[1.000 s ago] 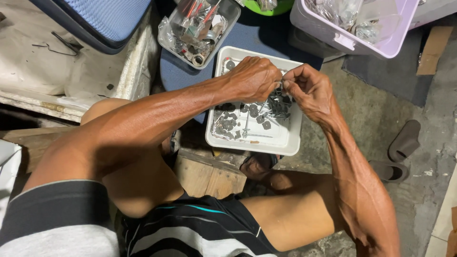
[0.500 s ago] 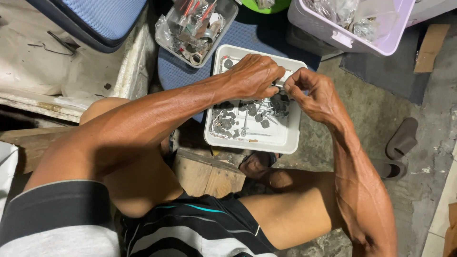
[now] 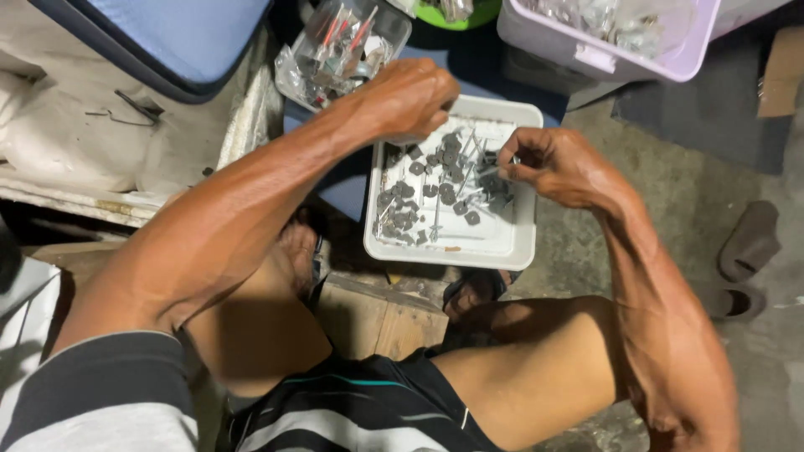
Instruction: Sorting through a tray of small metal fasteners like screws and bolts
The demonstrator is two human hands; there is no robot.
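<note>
A white rectangular tray [image 3: 502, 243] rests on the ground in front of me, holding several small dark metal parts and thin pins [image 3: 435, 188]. My left hand [image 3: 410, 96] hovers over the tray's far left corner, fingers curled down; whether it holds anything is hidden. My right hand [image 3: 557, 163] is above the tray's right side, thumb and fingers pinched on a small metal piece [image 3: 512, 163].
A clear plastic box of tools [image 3: 343, 46] sits beyond the tray, a lilac bin [image 3: 611, 42] of bagged parts at the far right. A blue-lidded case [image 3: 159, 42] lies at left. Sandals [image 3: 745, 251] sit on the concrete at right. My knees and a wooden block [image 3: 377, 318] are below.
My hands have drawn apart: the left lifted toward the tray's far left corner, the right pulled back to the tray's right side. The camera view shifted closer.
</note>
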